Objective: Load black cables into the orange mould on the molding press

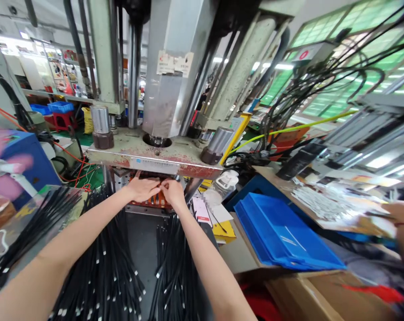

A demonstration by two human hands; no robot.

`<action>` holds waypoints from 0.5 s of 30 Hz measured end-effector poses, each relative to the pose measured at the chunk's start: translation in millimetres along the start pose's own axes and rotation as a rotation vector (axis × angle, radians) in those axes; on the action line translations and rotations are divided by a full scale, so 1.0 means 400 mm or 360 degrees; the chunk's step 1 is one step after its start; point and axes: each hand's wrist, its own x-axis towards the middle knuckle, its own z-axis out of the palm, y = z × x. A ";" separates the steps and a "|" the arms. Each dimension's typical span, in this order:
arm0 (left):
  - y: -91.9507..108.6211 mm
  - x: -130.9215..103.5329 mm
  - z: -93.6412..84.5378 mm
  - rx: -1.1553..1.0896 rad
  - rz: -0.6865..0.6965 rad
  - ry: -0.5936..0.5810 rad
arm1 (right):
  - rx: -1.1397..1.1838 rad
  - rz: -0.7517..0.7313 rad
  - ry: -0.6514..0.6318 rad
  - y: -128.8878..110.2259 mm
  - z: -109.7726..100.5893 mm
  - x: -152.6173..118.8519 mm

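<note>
Together, left hand [142, 188] and right hand [173, 191] rest on the orange mould [153, 201] at twelve o'clock, fingers curled; their grip cannot be told. Black cables [104, 267] lie beneath.

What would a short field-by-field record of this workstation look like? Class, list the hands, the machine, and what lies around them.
left hand: reaching under the press plate, on the orange mould fixture
right hand: beside the left hand, fingertips meeting on the same fixture
grip: whether either hand holds anything cannot be told
press plate: worn, rusty-edged, with steel columns above
black cables: piled below both forearms, white tips
blue trays: stacked to the right
another person's hand: at far right edge
</note>
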 end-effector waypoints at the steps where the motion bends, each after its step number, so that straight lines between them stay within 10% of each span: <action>1: -0.011 0.029 -0.006 -0.0019 -0.0058 -0.0008 | 0.0007 0.0003 -0.0063 -0.001 -0.003 -0.006; 7: -0.041 0.105 -0.008 -0.0084 -0.0158 0.0134 | 0.0135 0.0106 -0.0192 -0.001 0.000 -0.012; 15: -0.032 0.088 -0.020 -0.0098 -0.0121 0.0018 | 0.0091 0.0215 0.0158 -0.023 0.028 -0.012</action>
